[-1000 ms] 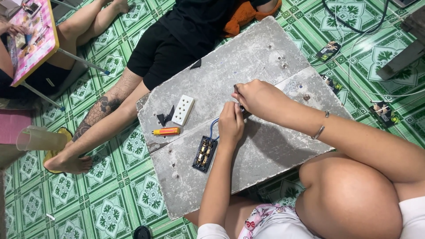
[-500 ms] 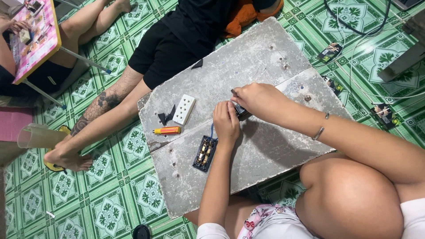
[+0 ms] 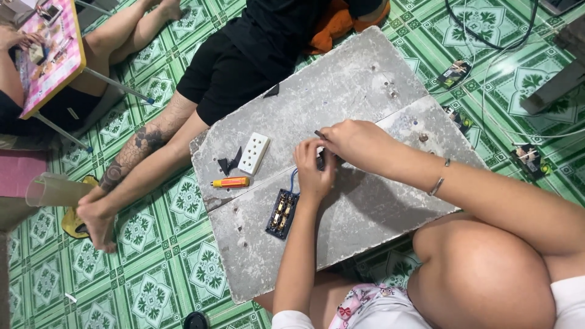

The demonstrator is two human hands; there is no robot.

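Head view: both hands meet over the grey slab [image 3: 365, 79] — left hand [image 3: 312, 167] pinching a blue wire [image 3: 293, 181] from the dark socket base [image 3: 281, 213], right hand [image 3: 350, 141] gripping a small dark tool — likely steadying the lead.

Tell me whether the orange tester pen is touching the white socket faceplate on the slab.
Apart. The head view shows the orange tester pen lying just below the white socket faceplate, with a strip of bare grey slab between them.

Left hand [image 3: 314, 167] slid up from the wire toward right hand [image 3: 353, 141], fingers now meeting over the small part.
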